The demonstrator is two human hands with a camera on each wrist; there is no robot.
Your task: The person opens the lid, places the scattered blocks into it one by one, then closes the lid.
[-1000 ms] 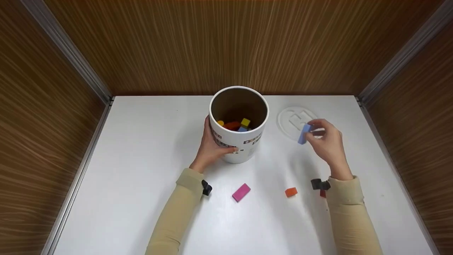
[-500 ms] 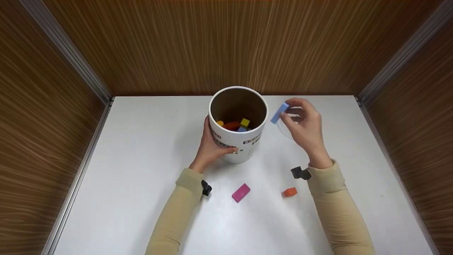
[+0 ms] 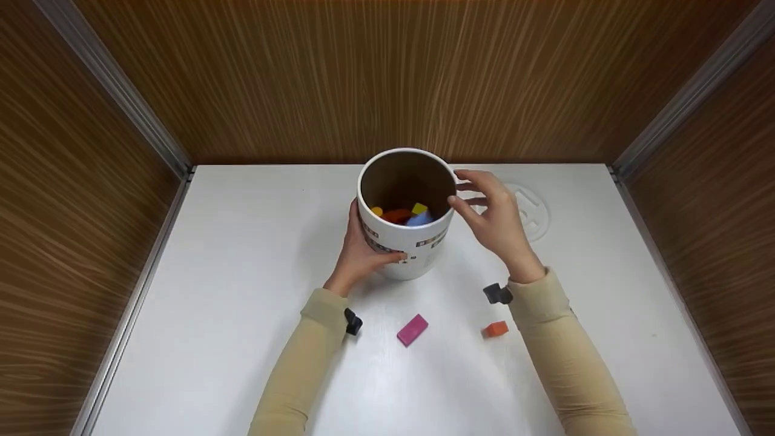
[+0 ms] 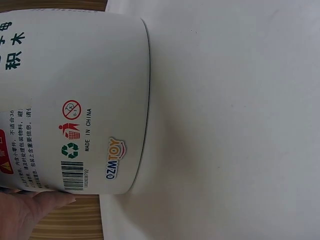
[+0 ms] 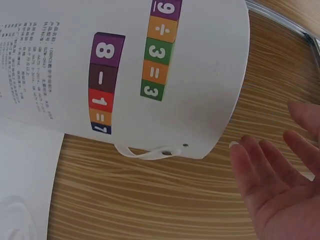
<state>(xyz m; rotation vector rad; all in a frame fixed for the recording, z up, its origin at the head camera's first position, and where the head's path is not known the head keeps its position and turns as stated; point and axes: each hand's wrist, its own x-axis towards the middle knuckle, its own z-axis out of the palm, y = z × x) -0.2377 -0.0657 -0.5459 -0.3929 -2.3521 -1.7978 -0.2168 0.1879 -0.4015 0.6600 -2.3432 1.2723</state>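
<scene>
A tall white toy tub (image 3: 418, 248) printed with coloured number tiles stands upright on the white table, its mouth facing up. My left hand (image 3: 362, 257) grips its left side, thumb across the front. At the tub's right rim is my right hand (image 3: 493, 215), fingers spread and nothing between them; the right wrist view shows the same bare fingers (image 5: 272, 175) beside the rim. Inside the tub lie blocks: a blue block (image 3: 419, 219), a yellow block (image 3: 419, 208) and red and orange pieces.
A pink block (image 3: 413, 330) and an orange block (image 3: 497, 329) lie on the table in front of the tub. A round white lid (image 3: 536, 212) lies at the back right, partly behind my right hand. Wood-grain walls (image 3: 412, 79) enclose the table.
My right hand has carried the blue block leftward from over the lid to the tub and let it go; it now lies inside. My left hand stays on the tub.
</scene>
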